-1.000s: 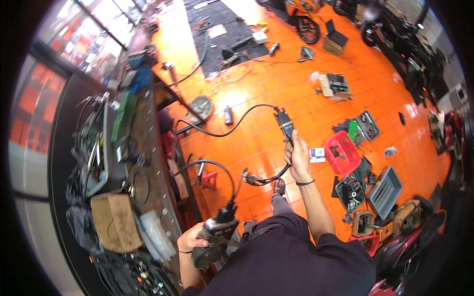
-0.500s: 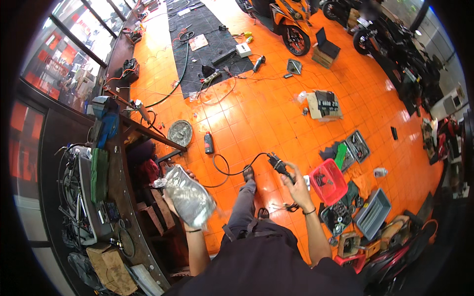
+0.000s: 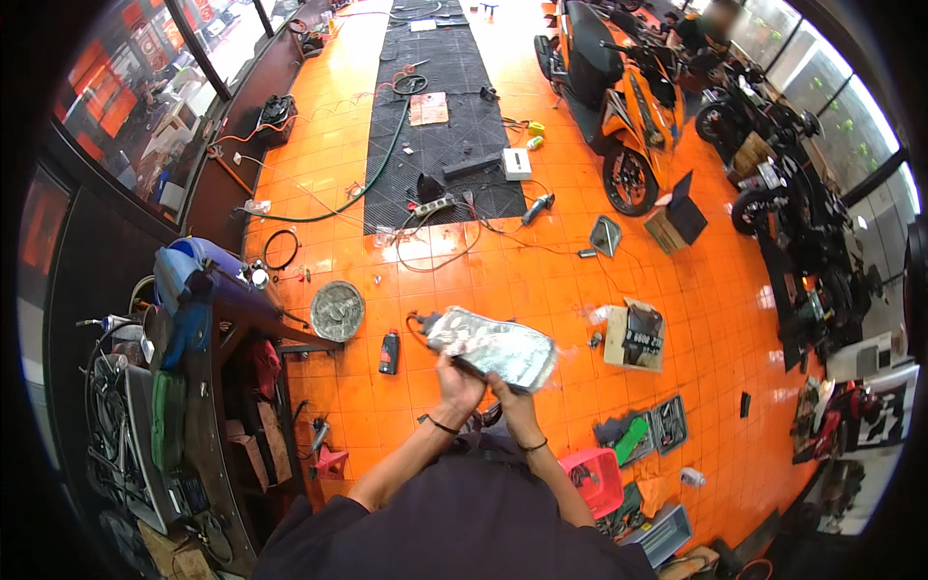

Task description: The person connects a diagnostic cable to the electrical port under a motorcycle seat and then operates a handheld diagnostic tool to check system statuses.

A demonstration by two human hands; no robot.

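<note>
Silvery plastic-wrapped device held above orange tile floor; left hand and right hand gripping its near side, fingertips partly hidden. Red basin: dark parts inside. Open tool case: tools. Black mat, orange scooter ahead.

The left hand and right hand hold a silvery pouch. Left is a bottle; far right, a scooter.

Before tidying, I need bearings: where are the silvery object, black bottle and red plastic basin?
Silvery object point(image 3: 503, 348), head view: its upper face.
Black bottle point(image 3: 389, 356), head view: its body.
Red plastic basin point(image 3: 608, 478), head view: inner wall.
</note>
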